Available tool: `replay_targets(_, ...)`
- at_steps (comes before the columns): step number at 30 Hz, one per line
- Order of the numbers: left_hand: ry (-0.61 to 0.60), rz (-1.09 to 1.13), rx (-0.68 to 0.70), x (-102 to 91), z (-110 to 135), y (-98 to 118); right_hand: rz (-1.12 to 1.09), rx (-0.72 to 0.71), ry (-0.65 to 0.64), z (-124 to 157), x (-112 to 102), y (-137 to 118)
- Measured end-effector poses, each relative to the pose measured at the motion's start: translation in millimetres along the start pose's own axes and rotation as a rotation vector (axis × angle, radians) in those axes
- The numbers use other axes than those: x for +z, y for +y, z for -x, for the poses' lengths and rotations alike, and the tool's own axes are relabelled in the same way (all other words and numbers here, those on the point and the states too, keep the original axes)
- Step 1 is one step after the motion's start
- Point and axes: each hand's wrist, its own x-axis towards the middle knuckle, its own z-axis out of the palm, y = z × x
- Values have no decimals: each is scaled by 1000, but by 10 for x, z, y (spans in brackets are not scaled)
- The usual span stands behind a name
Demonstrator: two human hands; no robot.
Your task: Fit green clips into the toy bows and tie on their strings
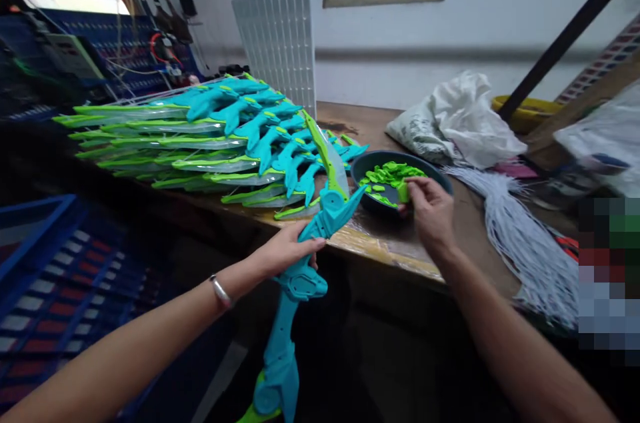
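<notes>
A turquoise and green toy bow (287,316) stands nearly upright in front of the table edge, its clear and green limb pointing up. My left hand (293,250), with a silver bracelet on the wrist, is wrapped around its middle. Over the dark bowl (364,210) my right hand (431,210) pinches a small green plastic piece (403,192) between thumb and fingers. Inside the bowl lies a heap of loose green plastic pieces (390,174). The bow's lower end runs out of view at the bottom.
Several similar toy bows (240,136) are stacked along the table's left side. Right of the bowl lie a bundle of white cords (520,236) and white sacks (465,116). A blue plastic crate (37,243) stands at the lower left. The brown table (345,116) meets a white wall.
</notes>
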Motion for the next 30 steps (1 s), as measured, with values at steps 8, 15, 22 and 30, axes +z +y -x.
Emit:
replay_targets(8,-74,-17,-6,-198,331,-207,-1074,482,-489,1835,310,-448)
replay_targets(15,-23,33,-20,-192,595,-407,-1056,532,-449,2075,435,-610)
replay_targets(22,139,118,53,66,774,-644,-458,-24,-453,2023,332,-763)
replay_targets(30,230,248,69,212,885,-695,-201,-269,-336,2082,435,-830)
